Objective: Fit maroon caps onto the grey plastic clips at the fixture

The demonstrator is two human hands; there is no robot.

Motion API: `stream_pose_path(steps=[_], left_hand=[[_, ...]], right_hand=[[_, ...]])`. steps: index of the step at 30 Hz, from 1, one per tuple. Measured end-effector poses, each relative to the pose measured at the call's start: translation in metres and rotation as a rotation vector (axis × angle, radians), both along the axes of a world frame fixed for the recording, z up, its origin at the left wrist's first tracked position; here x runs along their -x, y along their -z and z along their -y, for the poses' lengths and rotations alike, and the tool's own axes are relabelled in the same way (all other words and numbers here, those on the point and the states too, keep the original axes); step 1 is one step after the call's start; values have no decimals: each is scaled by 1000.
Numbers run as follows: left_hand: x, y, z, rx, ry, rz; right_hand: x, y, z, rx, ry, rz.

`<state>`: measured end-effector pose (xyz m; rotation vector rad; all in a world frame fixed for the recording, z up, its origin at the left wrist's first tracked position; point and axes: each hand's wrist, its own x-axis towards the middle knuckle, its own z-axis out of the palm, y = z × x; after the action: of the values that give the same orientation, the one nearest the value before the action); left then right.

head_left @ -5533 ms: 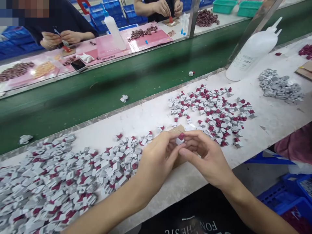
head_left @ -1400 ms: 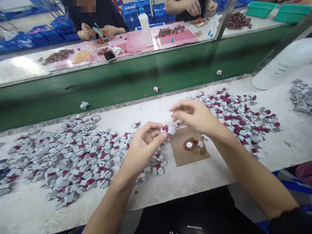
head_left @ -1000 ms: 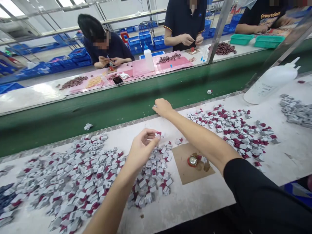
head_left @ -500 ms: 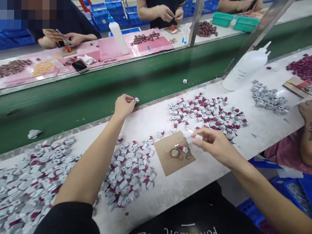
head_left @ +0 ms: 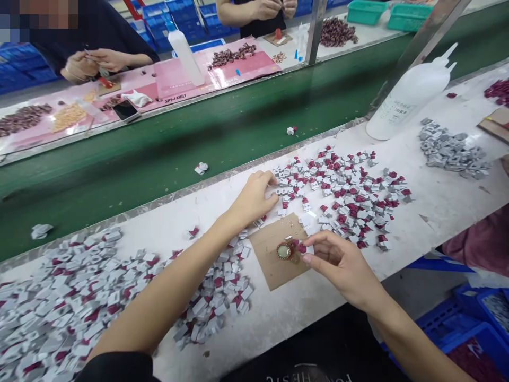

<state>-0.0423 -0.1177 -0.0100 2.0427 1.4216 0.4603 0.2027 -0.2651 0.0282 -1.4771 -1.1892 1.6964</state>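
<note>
My right hand (head_left: 342, 268) pinches a small grey-and-maroon plastic piece (head_left: 304, 248) between thumb and fingertips. It is over the right edge of a brown square board (head_left: 274, 276). On that board stands a small round pot (head_left: 283, 251) with a pale middle and a beaded rim. My left hand (head_left: 256, 197) reaches to the left edge of a spread of grey-and-maroon pieces (head_left: 338, 185). Its thumb and fingers are apart, beside a few of these pieces, and I see nothing held. Under my left forearm lies another heap of such pieces (head_left: 214, 297).
A large heap of pieces (head_left: 59, 297) covers the bench's left side. A green belt (head_left: 159, 154) runs beyond the bench and carries a few pieces. A white squeeze bottle (head_left: 405, 103) and grey parts (head_left: 451, 148) stand to the right. Co-workers sit across the belt.
My left hand has let go of a piece on the belt and moved right to the spread of pieces. My right hand has come down and left to the board with a piece.
</note>
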Motion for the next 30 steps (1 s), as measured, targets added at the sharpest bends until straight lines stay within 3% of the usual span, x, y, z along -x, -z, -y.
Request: stream_pose_path(steps=[5, 12, 17, 22, 26, 30], left_hand=[[-2, 6, -21, -12, -26, -11], [-10, 6, -30, -71, 170, -94], [-6, -4, -26, -32, 77, 49], [7, -34, 18, 104, -112, 368], [17, -56, 66, 170, -194, 413], [21, -66, 108, 232, -341, 416]], right_hand=[[-1, -1, 3, 2, -10, 5], [5, 1, 4, 53, 77, -132], [7, 6, 3, 28, 101, -181], [9, 11, 4, 53, 116, -194], [13, 13, 3, 47, 117, -186], [19, 17, 4, 12, 113, -126]])
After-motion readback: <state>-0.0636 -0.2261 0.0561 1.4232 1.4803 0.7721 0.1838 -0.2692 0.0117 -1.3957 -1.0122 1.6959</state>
